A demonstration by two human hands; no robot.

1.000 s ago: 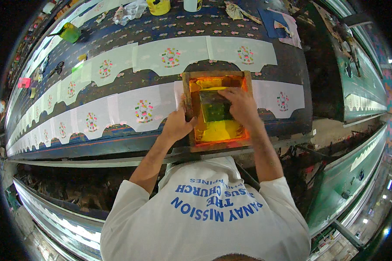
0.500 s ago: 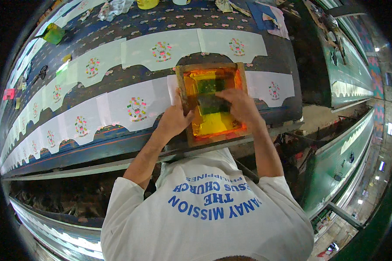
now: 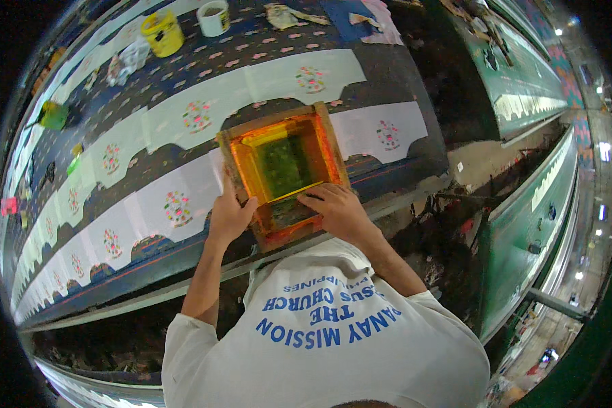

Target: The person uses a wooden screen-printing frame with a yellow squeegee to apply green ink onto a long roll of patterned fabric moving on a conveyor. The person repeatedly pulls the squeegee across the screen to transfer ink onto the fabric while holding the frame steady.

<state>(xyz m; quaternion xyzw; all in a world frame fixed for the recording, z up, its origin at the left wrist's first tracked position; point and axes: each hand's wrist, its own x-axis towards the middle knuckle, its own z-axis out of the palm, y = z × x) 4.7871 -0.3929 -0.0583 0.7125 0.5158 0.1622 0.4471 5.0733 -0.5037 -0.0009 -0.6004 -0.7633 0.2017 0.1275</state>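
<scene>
Bracing left side of wooden screen-printing frame (image 3: 270,121) with left hand (image 3: 230,217), thumb over rail; grasping yellow-edged squeegee (image 3: 291,193) at frame's near end with right hand (image 3: 334,205), fingers curled on it. Holding frame at near edge of dark table (image 3: 401,171), among near-row white printed panels (image 3: 362,128). Noting beyond: second panel row (image 3: 251,83), motifs blurred; farther, yellow bucket (image 3: 162,35), white tub (image 3: 213,20).
</scene>
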